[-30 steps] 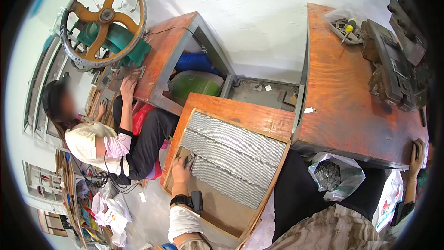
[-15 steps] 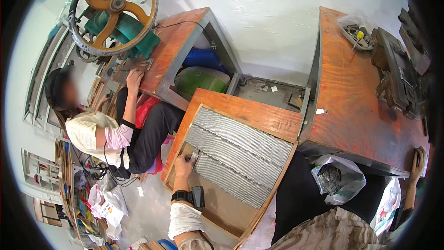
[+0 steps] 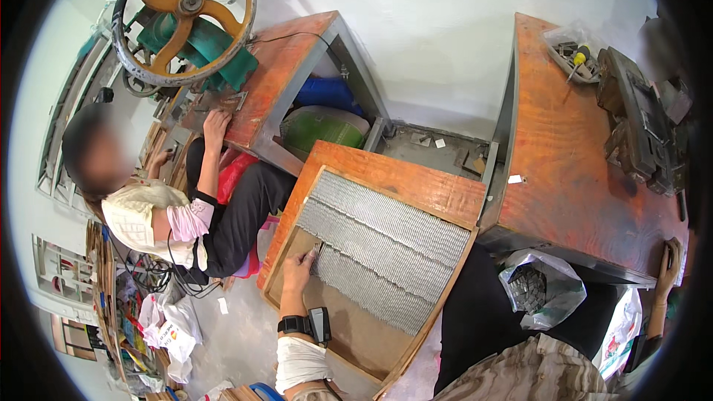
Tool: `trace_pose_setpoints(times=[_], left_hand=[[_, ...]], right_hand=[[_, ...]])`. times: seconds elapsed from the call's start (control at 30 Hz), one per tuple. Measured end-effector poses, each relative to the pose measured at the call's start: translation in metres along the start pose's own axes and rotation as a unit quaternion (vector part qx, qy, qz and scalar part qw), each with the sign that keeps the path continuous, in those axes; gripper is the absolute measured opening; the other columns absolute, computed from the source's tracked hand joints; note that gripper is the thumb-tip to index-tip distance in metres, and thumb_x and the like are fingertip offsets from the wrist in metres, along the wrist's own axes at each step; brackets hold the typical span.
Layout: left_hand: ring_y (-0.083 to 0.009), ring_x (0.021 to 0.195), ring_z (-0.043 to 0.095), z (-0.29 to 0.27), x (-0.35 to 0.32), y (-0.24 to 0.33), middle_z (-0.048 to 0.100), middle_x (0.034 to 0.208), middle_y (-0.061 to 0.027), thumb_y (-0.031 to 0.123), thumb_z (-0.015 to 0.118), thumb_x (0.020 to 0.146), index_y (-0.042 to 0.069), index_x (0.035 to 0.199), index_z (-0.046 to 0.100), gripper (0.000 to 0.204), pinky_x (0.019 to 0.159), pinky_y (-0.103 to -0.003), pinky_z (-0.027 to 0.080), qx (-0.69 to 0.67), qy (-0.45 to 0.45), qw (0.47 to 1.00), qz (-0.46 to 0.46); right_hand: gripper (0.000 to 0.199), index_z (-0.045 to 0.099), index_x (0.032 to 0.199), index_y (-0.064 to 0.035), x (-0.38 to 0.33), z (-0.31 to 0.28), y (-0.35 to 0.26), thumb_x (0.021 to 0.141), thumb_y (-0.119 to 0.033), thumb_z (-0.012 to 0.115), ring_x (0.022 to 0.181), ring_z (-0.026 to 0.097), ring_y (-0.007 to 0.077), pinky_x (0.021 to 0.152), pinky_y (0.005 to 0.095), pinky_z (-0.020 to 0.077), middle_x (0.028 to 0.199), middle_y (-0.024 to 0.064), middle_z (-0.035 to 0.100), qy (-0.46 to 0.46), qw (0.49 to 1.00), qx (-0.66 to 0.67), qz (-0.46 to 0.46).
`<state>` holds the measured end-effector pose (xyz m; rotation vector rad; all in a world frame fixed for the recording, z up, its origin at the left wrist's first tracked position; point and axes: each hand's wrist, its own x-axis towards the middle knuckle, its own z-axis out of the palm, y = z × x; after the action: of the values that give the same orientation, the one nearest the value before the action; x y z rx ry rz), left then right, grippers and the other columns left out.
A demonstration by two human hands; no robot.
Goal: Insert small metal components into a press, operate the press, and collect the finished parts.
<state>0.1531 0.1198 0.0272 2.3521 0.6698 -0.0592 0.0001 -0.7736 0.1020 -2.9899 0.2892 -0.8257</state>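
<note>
A shallow wooden tray (image 3: 349, 353) leans over my lap, with long rows of thin grey metal pieces (image 3: 382, 245) packed side by side. At the left end of a lower row is my left hand (image 3: 298, 270). Its thumb and fingertips are pinched on small metal pieces (image 3: 317, 249), partly hidden by the fingers. A dark strap and a small black device sit on that wrist. My right hand (image 3: 671, 261) rests at the edge of the right bench (image 3: 572, 171), thumb and fingers apart; I see nothing held in it.
An open plastic bag of metal pieces (image 3: 529, 288) lies by my legs. The right bench carries a dark metal fixture (image 3: 640, 122) and a tub with a yellow-handled screwdriver (image 3: 580, 56). On the left, a person (image 3: 152, 215) sits at a green press with a large handwheel (image 3: 186, 11).
My left hand stays at the row's end, its fingers slightly shifted and less of the metal showing. The seated person's head has turned toward me. A blurred shape now shows at upper right.
</note>
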Motion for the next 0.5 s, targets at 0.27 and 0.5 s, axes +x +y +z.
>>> trace_pose_setpoints(times=[0.27, 0.5], left_hand=[[-0.0279, 0.089, 0.064, -0.01, 0.007, 0.002, 0.065, 0.096, -0.0216, 0.014, 0.077, 0.066, -0.005, 0.107, 0.06, 0.049, 0.08, -0.033, 0.049, 0.027, -0.04, 0.998, 0.052], [-0.034, 0.093, 0.062, -0.004, -0.002, 0.023, 0.064, 0.097, -0.0228, 0.015, 0.074, 0.062, -0.002, 0.111, 0.059, 0.055, 0.083, -0.036, 0.048, 0.134, -0.028, 0.986, 0.096]], right_hand=[[0.02, 0.055, 0.105, 0.0027, -0.001, 0.0, 0.002, 0.091, -0.005, 0.044, 0.113, 0.048, 0.0292, 0.1, 0.0347, 0.0325, 0.116, 0.015, 0.053, -0.001, 1.0, 0.003, -0.003], [0.019, 0.055, 0.102, 0.0034, 0.003, -0.004, -0.019, 0.09, -0.004, 0.044, 0.11, 0.048, 0.0295, 0.099, 0.0357, 0.0333, 0.113, 0.0153, 0.053, 0.008, 0.999, 0.029, 0.019]])
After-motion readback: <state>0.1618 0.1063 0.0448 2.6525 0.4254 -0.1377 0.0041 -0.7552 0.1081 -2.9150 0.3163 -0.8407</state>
